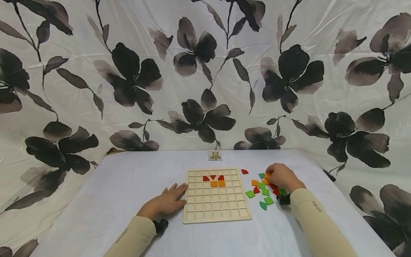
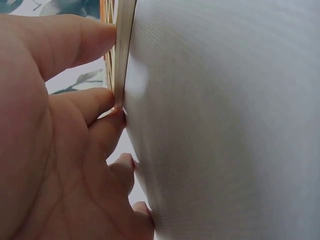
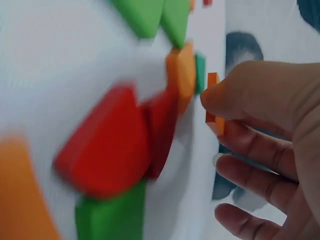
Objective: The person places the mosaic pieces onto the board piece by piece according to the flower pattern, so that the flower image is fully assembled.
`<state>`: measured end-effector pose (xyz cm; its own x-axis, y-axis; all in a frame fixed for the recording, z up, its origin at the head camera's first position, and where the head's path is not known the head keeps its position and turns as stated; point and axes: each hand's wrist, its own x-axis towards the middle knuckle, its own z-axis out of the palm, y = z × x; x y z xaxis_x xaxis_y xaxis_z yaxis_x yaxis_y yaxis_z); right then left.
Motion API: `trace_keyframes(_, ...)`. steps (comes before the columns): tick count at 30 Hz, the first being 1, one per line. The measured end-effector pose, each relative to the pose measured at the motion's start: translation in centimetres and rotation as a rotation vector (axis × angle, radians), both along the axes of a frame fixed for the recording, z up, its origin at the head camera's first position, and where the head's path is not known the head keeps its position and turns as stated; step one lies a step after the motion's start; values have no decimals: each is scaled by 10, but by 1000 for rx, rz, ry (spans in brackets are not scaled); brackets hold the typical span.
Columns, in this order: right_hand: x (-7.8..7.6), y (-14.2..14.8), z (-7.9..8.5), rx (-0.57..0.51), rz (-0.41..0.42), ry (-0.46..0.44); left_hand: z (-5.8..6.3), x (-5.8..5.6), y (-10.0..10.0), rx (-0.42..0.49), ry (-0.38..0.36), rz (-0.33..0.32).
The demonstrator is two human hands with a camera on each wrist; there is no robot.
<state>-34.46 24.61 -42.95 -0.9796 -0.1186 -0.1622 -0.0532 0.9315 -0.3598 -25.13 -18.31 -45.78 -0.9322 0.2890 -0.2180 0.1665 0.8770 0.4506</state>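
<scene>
My left hand [image 1: 167, 200] lies at the left edge of a square wooden grid board [image 1: 216, 216], its thumb and fingertips touching the rim in the left wrist view. In the board's upper cells sit two orange squares [image 1: 214, 184], two red quarter-round pieces [image 1: 206, 178] and a small red triangle [image 1: 213, 177]. Right of the board, my right hand [image 1: 284, 175] pinches an orange tile [image 3: 214, 107] between thumb and forefinger, over a scatter of loose tiles. Red quarter-rounds [image 3: 107, 145] and a green tile [image 3: 111, 215] appear close below that hand in the right wrist view.
Loose green squares [image 1: 268, 200], an orange square [image 1: 255, 182] and green quarter-rounds [image 1: 263, 205] lie right of the board. One red piece [image 1: 244, 171] is near its upper right corner. A small pattern card [image 1: 214, 155] stands behind, before a floral cloth [image 1: 205, 121].
</scene>
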Motion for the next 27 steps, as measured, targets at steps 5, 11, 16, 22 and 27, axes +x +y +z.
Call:
trace_keyframes(5,0,-22,6,-21,73,59,2,1,1,4,1,-3)
trace_keyframes(11,6,-60,9,-14,200,144,3,1,1,3,6,0)
trace_keyframes(16,13,-93,10,18,322,231,2,-1,0,-3,16,2)
trace_keyframes(22,20,-127,13,6,383,231,1,-1,0,3,17,2)
trace_keyframes(27,23,-145,11,-4,440,236,1,-1,0,9,16,5)
